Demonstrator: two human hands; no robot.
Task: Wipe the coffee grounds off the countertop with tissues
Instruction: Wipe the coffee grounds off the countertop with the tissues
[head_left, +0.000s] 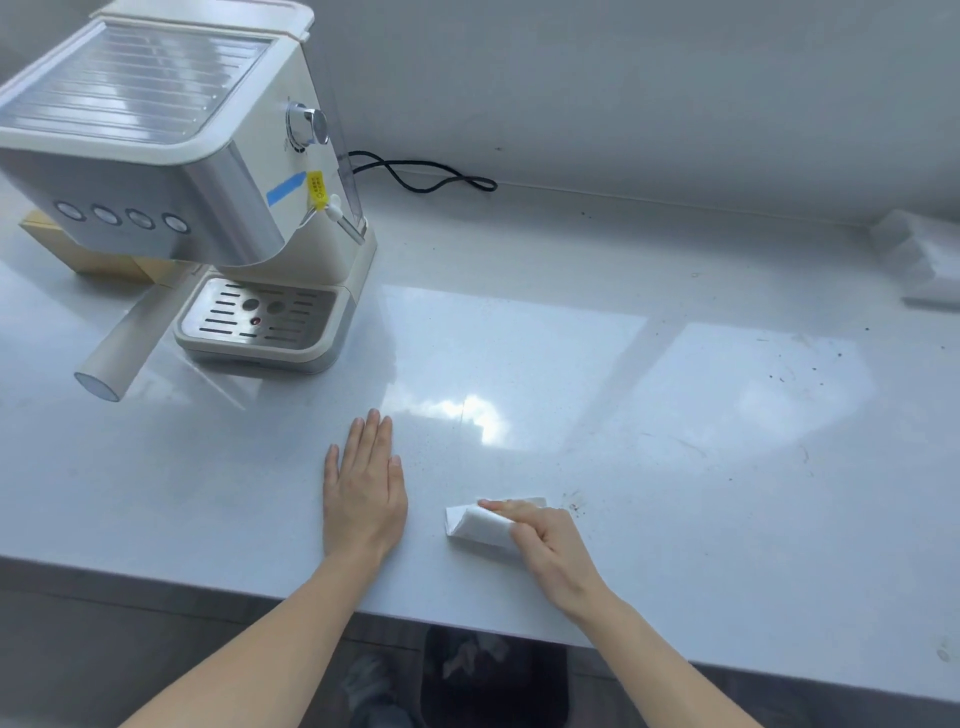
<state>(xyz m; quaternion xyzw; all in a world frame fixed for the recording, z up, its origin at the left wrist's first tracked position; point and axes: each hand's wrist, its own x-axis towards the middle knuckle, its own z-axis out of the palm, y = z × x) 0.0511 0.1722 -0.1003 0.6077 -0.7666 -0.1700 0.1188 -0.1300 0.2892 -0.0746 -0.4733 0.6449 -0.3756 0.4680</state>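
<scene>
A folded white tissue (475, 525) lies on the glossy white countertop (649, 493) near its front edge. My right hand (550, 551) grips the tissue, with the index finger stretched along its top and the other fingers curled round its right end. Dark coffee grounds (575, 506) speckle the surface just right of the tissue, and more grounds (810, 364) are scattered farther right. My left hand (363, 493) rests flat on the counter, fingers straight, a short way left of the tissue.
A white espresso machine (197, 171) with a drip tray (260, 319) and a protruding handle (124, 348) stands at the back left, its black cord (426, 174) along the wall. A tissue pack (924, 260) sits at the far right. A dark bin (493, 680) is below the counter edge.
</scene>
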